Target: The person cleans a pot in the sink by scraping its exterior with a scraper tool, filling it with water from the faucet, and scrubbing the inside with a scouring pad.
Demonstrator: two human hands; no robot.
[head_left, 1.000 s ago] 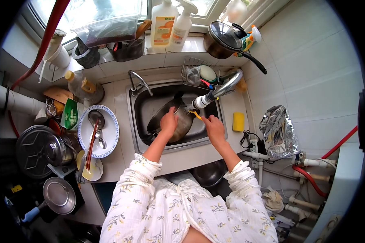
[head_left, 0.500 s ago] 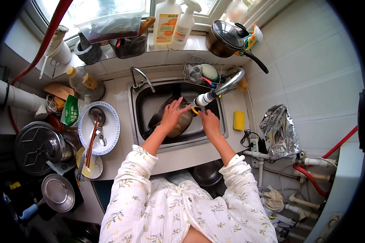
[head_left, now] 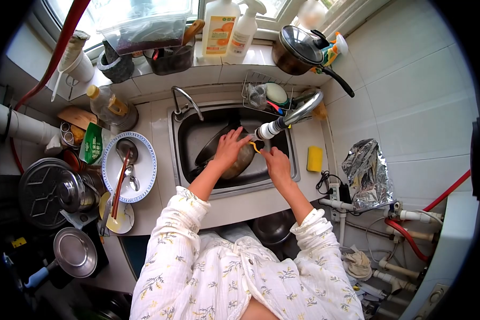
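A dark, round metal pan (head_left: pixel 241 166) lies tilted in the sink (head_left: pixel 172 154), under the white nozzle (head_left: pixel 268 130) of the curved tap. Over the pan, my left hand (head_left: pixel 228 149) has its fingers spread, its thumb near the upper end of a thin, curved yellow-orange strip (head_left: pixel 254 146). The strip's lower end is pinched by the fingertips of my right hand (head_left: pixel 277 164), on the right side of the basin. I cannot tell whether the strip is a piece of food or something else. My left hand and forearm hide part of the pan.
Left of the sink stands a blue-rimmed white bowl (head_left: pixel 150 176) with a ladle and chopsticks. A yellow sponge (head_left: pixel 314 159) lies on the right rim. Behind are a small tap (head_left: pixel 186 101) and a wire rack (head_left: pixel 258 80). A lidded pot (head_left: pixel 293 56) sits on the sill.
Both hands have shifted only slightly. The yellow-orange strip between them shows more of its length and looks more curved. The pan stays in the sink.
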